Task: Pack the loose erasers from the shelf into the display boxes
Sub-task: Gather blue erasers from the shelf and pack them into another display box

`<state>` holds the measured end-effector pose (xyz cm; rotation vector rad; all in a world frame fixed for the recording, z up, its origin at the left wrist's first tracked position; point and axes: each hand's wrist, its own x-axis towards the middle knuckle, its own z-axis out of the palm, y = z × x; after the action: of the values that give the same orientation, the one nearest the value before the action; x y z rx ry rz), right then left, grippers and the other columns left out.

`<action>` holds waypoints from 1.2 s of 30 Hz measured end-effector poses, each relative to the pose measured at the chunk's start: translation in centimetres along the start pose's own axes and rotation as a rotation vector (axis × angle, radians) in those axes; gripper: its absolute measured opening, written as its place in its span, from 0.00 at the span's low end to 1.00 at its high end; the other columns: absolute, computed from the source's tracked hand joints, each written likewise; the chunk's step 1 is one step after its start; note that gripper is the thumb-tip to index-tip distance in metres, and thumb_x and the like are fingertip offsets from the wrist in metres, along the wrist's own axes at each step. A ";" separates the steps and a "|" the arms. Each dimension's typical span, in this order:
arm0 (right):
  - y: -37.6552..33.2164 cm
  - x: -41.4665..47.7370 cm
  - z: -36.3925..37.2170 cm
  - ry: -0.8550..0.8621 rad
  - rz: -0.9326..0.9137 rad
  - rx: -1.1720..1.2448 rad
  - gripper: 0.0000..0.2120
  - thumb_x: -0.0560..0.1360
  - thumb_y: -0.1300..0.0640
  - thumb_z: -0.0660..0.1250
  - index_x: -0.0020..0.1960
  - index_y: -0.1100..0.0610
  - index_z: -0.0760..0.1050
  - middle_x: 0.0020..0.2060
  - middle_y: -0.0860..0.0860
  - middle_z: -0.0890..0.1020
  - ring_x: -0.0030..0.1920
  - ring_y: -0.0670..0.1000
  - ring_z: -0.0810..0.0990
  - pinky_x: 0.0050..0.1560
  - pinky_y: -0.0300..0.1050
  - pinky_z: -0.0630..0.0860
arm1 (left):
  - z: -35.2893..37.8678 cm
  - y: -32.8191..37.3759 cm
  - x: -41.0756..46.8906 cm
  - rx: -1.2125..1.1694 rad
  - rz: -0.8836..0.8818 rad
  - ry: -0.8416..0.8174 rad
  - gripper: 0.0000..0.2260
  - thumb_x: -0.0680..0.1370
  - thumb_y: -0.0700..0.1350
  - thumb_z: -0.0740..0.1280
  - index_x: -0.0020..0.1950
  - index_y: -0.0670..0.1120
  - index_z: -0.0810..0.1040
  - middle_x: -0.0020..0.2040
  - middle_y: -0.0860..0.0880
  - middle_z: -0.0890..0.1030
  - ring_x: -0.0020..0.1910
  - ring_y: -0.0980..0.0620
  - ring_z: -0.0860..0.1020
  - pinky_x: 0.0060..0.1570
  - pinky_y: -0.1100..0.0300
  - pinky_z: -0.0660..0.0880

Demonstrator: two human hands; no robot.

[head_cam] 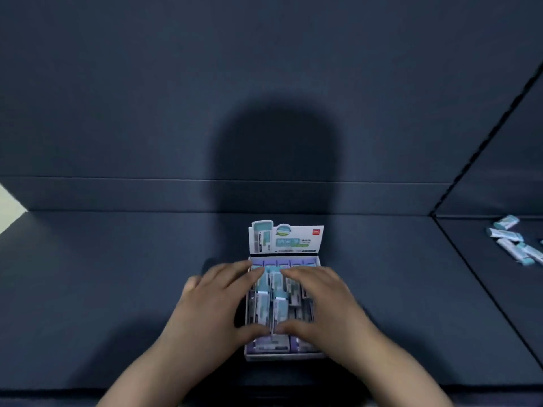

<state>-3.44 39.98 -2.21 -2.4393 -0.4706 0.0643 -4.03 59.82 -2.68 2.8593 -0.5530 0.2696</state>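
The display box point(266, 358) is seen standing near the front edge of the dark shelf point(117, 289), its printed header card point(286, 239) folded upright at the back. It is nearly filled with packed erasers point(277, 306), laid in rows with a further layer on top. Both hands are laid over this top layer. The left hand point(217, 298) and the right hand point(326, 298) are held flat, with fingers stretched forward and slightly spread over the wrappers, and the thumbs are brought close together at the near end of the middle row. Nothing appears to be pinched, and the step is judged to be a settling and squaring of the layer. This is best done with even, light pressure from flat fingers, so that the erasers are seated level and none is tipped on edge or pushed over the low side walls. The rows should be drawn together from both sides at once and nudged back toward the header card, and the box should be kept from sliding on the smooth shelf. A small heap of loose erasers point(511, 242) is left well apart on the adjoining shelf section at the far right. Whether room for them remains in this box cannot be told from here.
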 end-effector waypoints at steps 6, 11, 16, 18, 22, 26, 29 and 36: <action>0.2 -1.3 -0.8 0.079 0.092 -0.029 0.33 0.63 0.42 0.74 0.66 0.44 0.69 0.56 0.31 0.65 0.62 0.35 0.60 0.68 0.34 0.58 | 0.3 -0.6 1.1 -0.001 0.139 -0.004 0.34 0.62 0.71 0.55 0.63 0.56 0.71 0.58 0.61 0.77 0.57 0.60 0.68 0.47 0.57 0.73; 0.0 -1.7 -0.9 0.083 0.124 -0.035 0.32 0.64 0.41 0.73 0.66 0.43 0.69 0.54 0.27 0.62 0.62 0.35 0.59 0.68 0.34 0.58 | 0.4 -0.1 1.2 0.014 0.197 0.014 0.32 0.63 0.70 0.55 0.63 0.56 0.70 0.57 0.61 0.77 0.57 0.60 0.68 0.47 0.58 0.72; 0.2 -2.1 -1.4 0.085 0.075 -0.130 0.32 0.66 0.38 0.70 0.68 0.44 0.66 0.63 0.36 0.67 0.65 0.38 0.59 0.68 0.37 0.57 | -0.3 0.9 2.0 0.056 0.208 0.056 0.29 0.67 0.67 0.55 0.60 0.55 0.76 0.55 0.60 0.79 0.54 0.57 0.75 0.47 0.57 0.74; 0.7 -2.2 -1.9 0.085 0.065 -0.169 0.34 0.66 0.34 0.66 0.68 0.44 0.65 0.64 0.37 0.68 0.66 0.38 0.58 0.67 0.36 0.57 | -0.4 1.8 2.4 0.079 0.207 0.068 0.28 0.68 0.66 0.54 0.58 0.53 0.79 0.53 0.58 0.80 0.52 0.55 0.78 0.46 0.56 0.75; 2.3 -2.8 -3.3 0.094 0.032 -0.256 0.37 0.64 0.29 0.57 0.69 0.45 0.65 0.65 0.40 0.69 0.67 0.42 0.60 0.63 0.35 0.56 | -0.3 4.4 3.1 0.096 0.186 0.061 0.27 0.68 0.65 0.55 0.57 0.52 0.80 0.51 0.56 0.81 0.49 0.53 0.80 0.45 0.55 0.76; 4.5 -3.5 -5.9 0.053 0.007 -0.309 0.34 0.70 0.34 0.62 0.72 0.44 0.58 0.69 0.39 0.63 0.69 0.42 0.56 0.68 0.36 0.52 | 0.3 7.8 4.1 0.102 0.138 0.040 0.27 0.67 0.64 0.55 0.57 0.51 0.80 0.50 0.55 0.82 0.48 0.52 0.80 0.45 0.55 0.77; 6.8 -4.3 -8.6 0.007 -0.031 -0.318 0.35 0.71 0.35 0.61 0.73 0.45 0.55 0.70 0.40 0.61 0.70 0.42 0.54 0.70 0.36 0.51 | 1.1 11.2 5.1 0.084 0.083 0.032 0.28 0.67 0.64 0.55 0.57 0.50 0.80 0.50 0.54 0.81 0.48 0.51 0.80 0.47 0.56 0.78; 14.5 -7.8 -15.9 0.009 -0.134 -0.305 0.35 0.71 0.35 0.61 0.73 0.46 0.57 0.69 0.40 0.63 0.68 0.40 0.55 0.66 0.29 0.48 | 3.0 21.4 8.0 0.045 -0.003 0.038 0.28 0.67 0.63 0.56 0.57 0.49 0.80 0.49 0.53 0.81 0.46 0.50 0.81 0.45 0.58 0.78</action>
<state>-3.55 17.35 0.99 -2.6950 -0.6812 -0.0812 -4.54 36.91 -0.05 2.8911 -0.5417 0.3397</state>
